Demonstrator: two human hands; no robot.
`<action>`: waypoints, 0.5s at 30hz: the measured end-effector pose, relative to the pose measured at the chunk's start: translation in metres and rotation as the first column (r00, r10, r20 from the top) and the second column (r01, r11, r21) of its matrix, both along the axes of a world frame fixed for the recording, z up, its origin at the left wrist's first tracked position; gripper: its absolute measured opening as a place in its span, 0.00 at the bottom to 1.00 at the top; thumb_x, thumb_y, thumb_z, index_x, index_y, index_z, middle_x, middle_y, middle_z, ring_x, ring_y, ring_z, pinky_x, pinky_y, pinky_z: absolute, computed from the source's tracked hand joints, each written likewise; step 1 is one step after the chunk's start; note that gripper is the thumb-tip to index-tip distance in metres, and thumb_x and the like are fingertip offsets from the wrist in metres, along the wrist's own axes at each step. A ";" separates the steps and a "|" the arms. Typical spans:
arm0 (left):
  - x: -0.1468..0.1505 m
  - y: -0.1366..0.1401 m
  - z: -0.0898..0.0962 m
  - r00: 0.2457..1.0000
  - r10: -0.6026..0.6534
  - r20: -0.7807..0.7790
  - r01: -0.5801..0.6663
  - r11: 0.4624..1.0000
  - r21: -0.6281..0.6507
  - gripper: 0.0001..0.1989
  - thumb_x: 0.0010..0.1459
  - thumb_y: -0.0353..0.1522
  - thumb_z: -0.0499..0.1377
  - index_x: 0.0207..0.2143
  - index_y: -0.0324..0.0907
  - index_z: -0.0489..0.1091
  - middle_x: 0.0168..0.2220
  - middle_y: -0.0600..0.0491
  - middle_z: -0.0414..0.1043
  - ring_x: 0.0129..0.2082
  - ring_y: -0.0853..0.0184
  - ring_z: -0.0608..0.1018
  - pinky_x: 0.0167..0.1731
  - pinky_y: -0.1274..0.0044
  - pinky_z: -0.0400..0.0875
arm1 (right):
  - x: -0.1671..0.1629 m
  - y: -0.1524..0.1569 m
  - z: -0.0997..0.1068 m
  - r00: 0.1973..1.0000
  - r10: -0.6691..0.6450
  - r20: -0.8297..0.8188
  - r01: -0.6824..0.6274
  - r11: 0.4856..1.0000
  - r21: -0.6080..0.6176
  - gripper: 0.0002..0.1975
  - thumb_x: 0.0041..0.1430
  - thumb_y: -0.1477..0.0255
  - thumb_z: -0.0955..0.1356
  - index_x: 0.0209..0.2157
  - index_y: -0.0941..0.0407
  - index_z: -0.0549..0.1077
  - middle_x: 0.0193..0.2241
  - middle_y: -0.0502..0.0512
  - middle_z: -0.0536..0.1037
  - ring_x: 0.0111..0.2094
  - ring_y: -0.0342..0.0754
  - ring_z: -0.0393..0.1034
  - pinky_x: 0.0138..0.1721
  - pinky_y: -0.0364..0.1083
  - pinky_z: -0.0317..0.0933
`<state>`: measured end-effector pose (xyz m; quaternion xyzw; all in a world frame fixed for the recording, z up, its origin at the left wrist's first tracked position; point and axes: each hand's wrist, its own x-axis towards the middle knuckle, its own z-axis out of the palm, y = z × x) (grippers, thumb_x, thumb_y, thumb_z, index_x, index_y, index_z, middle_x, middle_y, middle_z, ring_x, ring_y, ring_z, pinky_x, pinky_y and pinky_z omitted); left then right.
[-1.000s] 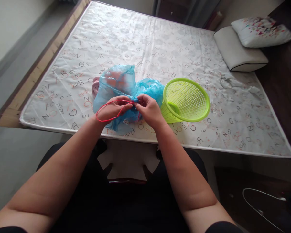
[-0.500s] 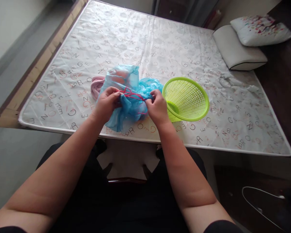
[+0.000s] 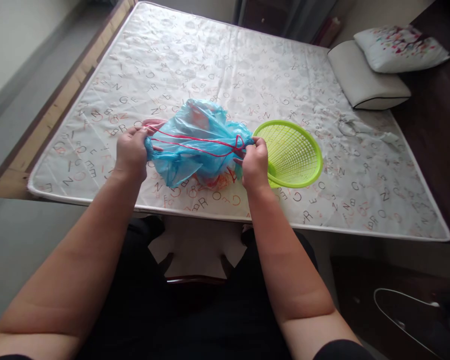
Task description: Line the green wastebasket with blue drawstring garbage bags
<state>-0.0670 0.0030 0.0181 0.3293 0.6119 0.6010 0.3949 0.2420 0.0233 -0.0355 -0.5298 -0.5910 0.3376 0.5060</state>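
Observation:
A thin blue plastic bag (image 3: pixel 195 132) is stretched between my two hands over the near part of the mattress. My left hand (image 3: pixel 132 152) pinches one end of it together with a red drawstring (image 3: pixel 195 137). The string runs across the bag in two strands to a tangle beside my right hand (image 3: pixel 255 162), whose fingers are closed on the other bunched end. Something reddish shows through the plastic, too blurred to name. Partly hidden behind the bag and my left hand lies a folded pink cloth (image 3: pixel 153 124).
A lime-green mesh basket (image 3: pixel 292 152) lies tipped on its side just right of my right hand. The letter-printed mattress (image 3: pixel 360 200) reaches close to my knees. A white cushion (image 3: pixel 371 75) and a flowered pillow (image 3: pixel 401 47) are at the far right.
My left hand has moved left and my right hand slightly right, pulling the bag out wide. The bunched red string is now drawn into long strands.

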 end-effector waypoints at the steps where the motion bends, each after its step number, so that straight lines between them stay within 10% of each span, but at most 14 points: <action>1: 0.001 -0.001 0.001 1.000 -0.017 -0.012 0.017 1.000 0.005 0.15 0.59 0.45 0.69 0.35 0.45 0.72 0.27 0.56 0.69 0.24 0.70 0.73 0.23 0.74 0.66 | -0.001 0.000 0.002 0.999 0.003 -0.051 -0.005 0.999 -0.038 0.09 0.72 0.66 0.60 0.50 0.49 0.66 0.38 0.51 0.75 0.37 0.47 0.77 0.37 0.46 0.72; 9: -0.033 -0.016 0.041 0.737 -0.105 0.668 -0.042 0.979 0.200 0.21 0.76 0.33 0.45 0.26 0.45 0.54 0.13 0.66 0.42 0.13 0.77 0.47 0.16 0.83 0.54 | -0.008 -0.012 0.042 0.787 -0.225 -0.574 0.082 0.961 -0.265 0.04 0.69 0.66 0.66 0.44 0.47 0.65 0.31 0.43 0.76 0.28 0.42 0.77 0.36 0.45 0.76; 12: -0.041 -0.021 0.044 0.820 -0.145 0.554 -0.046 0.947 0.317 0.25 0.80 0.36 0.44 0.24 0.45 0.51 0.13 0.65 0.38 0.12 0.77 0.51 0.20 0.86 0.63 | -0.003 -0.012 0.050 0.663 -0.334 -0.669 0.169 0.938 -0.302 0.03 0.68 0.70 0.65 0.41 0.48 0.65 0.29 0.42 0.75 0.30 0.41 0.77 0.37 0.43 0.76; 15: -0.034 -0.024 0.038 0.970 -0.211 0.118 0.206 0.977 0.051 0.26 0.78 0.45 0.46 0.24 0.50 0.60 0.14 0.63 0.37 0.15 0.70 0.64 0.30 0.79 0.79 | 0.001 -0.013 0.058 0.616 -0.293 -0.731 0.087 0.948 -0.307 0.02 0.66 0.70 0.65 0.39 0.49 0.65 0.28 0.43 0.76 0.32 0.43 0.78 0.39 0.45 0.78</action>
